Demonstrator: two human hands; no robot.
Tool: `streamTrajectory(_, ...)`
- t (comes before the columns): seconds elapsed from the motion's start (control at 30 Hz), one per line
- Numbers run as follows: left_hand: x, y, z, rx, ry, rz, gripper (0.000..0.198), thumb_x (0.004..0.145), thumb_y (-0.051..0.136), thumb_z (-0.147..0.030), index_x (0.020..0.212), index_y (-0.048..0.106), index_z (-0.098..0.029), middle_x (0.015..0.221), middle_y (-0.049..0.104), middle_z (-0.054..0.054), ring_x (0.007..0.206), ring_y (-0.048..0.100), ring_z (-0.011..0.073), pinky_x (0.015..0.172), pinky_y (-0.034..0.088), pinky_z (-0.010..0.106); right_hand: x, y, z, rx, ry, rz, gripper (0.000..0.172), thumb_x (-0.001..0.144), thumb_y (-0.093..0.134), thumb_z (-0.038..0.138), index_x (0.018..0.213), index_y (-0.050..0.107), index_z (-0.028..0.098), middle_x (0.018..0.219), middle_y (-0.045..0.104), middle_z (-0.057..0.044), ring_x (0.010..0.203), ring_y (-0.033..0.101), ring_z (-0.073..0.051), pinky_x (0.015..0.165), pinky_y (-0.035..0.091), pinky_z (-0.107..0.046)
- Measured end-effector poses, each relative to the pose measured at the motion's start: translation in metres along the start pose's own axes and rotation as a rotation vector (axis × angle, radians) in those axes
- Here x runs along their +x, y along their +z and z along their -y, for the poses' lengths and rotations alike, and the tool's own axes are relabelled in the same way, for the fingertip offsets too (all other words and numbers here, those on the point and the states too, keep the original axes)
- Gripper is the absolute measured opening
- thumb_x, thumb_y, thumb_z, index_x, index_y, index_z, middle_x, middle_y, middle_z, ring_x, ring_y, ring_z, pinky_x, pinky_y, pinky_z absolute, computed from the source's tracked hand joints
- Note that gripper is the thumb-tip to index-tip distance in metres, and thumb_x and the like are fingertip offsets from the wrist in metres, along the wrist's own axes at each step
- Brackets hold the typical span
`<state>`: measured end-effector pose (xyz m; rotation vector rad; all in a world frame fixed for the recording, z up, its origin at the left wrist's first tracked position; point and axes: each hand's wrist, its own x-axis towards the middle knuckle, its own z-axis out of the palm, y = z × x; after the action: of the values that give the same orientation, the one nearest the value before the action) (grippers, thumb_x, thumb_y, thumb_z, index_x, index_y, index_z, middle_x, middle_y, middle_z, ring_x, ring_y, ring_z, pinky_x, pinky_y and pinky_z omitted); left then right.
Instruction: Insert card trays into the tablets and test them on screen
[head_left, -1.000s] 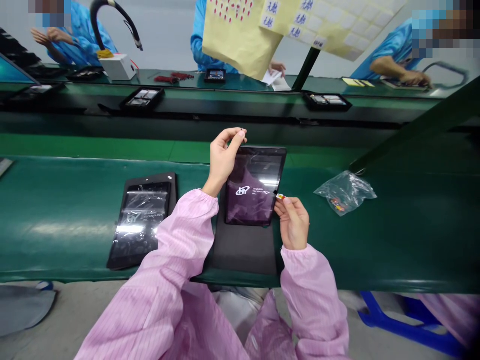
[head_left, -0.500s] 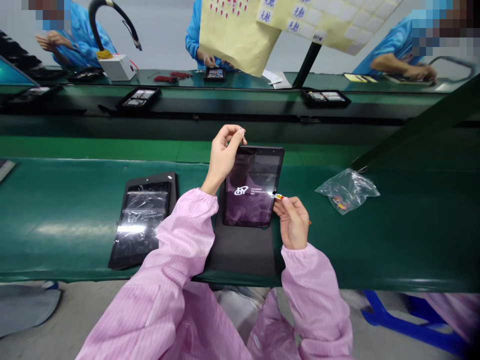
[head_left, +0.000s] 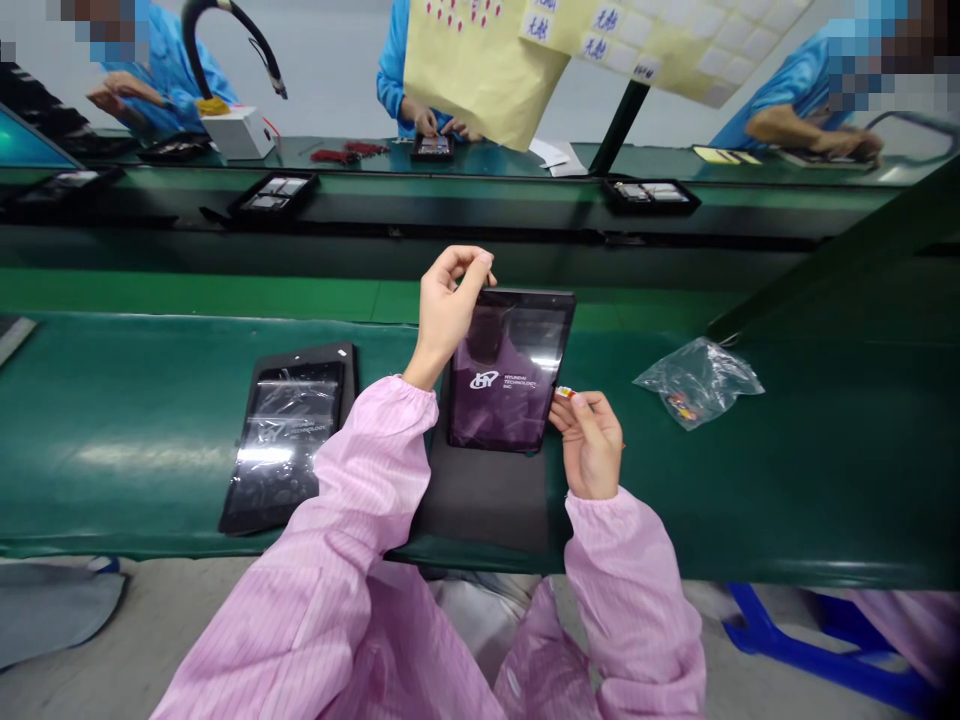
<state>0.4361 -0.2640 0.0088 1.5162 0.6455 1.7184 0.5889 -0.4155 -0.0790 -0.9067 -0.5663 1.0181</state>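
A tablet (head_left: 501,420) with a lit purple-black screen and a white logo is propped at a tilt on a dark cover (head_left: 484,495) in front of me. My left hand (head_left: 452,300) is closed in a pinch at the tablet's top left corner. What lies between its fingertips, if anything, is too small to make out. My right hand (head_left: 589,440) pinches a small white, yellow and red sticker (head_left: 565,393) close to the tablet's right edge. A second tablet (head_left: 285,440), dark-screened under shiny film, lies on its cover to the left.
A clear plastic bag (head_left: 705,385) with small red and yellow pieces lies on the green table (head_left: 750,490) at right. Beyond it, black trays (head_left: 651,197) sit on a line, and several people in blue work opposite. A green post (head_left: 832,250) slants up at right.
My right hand has shifted slightly right with the sticker, which now shows a little more apart from the tablet's edge. My left hand stays near the corner, and the tablet's top leans slightly rightward.
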Motion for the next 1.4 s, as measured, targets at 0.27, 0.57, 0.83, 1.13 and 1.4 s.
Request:
streamTrajectory(0.27,0.005,-0.007,-0.003,0.007,0.042,-0.022,0.015,0.086,0.064,-0.034,0.080,0.063,-0.019,0.068,0.061,-0.002,0.067,0.059,0.0087,0.072,0.047,0.024,0.003,-0.003,-0.006,-0.099,-0.026,0.108,0.023,0.081,0.071,0.037,0.080,0.053,0.021,0.096,0.075,-0.005,0.110,0.066,-0.018,0.093,0.053,-0.034)
streamTrajectory(0.57,0.005,-0.010,-0.004,-0.009,-0.081,-0.028,0.011,0.085,0.064,-0.028,0.080,0.064,-0.018,0.067,0.063,-0.002,0.067,0.060,0.0077,0.071,0.047,0.022,-0.108,-0.026,-0.011,-0.958,-0.521,0.668,0.014,0.090,0.050,0.010,0.098,0.056,0.020,0.118,0.069,-0.009,0.116,0.062,-0.021,0.102,0.050,-0.042)
streamTrajectory(0.83,0.003,-0.005,-0.008,-0.054,-0.168,0.006,0.012,0.085,0.065,-0.030,0.080,0.064,-0.019,0.066,0.062,-0.002,0.065,0.060,0.0082,0.069,0.047,0.022,-0.098,-0.047,-0.008,-1.017,-0.498,0.836,0.024,0.089,0.047,0.008,0.107,0.052,0.023,0.115,0.070,-0.008,0.115,0.063,-0.022,0.106,0.048,-0.047)
streamTrajectory(1.13,0.000,0.000,-0.013,-0.025,-0.153,-0.004,0.014,0.085,0.065,-0.033,0.081,0.063,-0.019,0.067,0.062,-0.002,0.067,0.060,0.0088,0.070,0.048,0.023,-0.103,-0.048,-0.013,-0.972,-0.481,0.739,0.018,0.090,0.047,0.009,0.101,0.052,0.023,0.113,0.071,-0.006,0.114,0.064,-0.021,0.106,0.047,-0.046)
streamTrajectory(1.4,0.001,0.000,-0.012,-0.020,-0.138,-0.018,0.012,0.086,0.064,-0.030,0.080,0.063,-0.019,0.067,0.062,-0.002,0.067,0.060,0.0090,0.073,0.047,0.024,-0.103,-0.041,-0.008,-0.956,-0.396,0.684,0.015,0.091,0.048,0.012,0.098,0.052,0.025,0.107,0.072,-0.004,0.110,0.065,-0.020,0.104,0.047,-0.045)
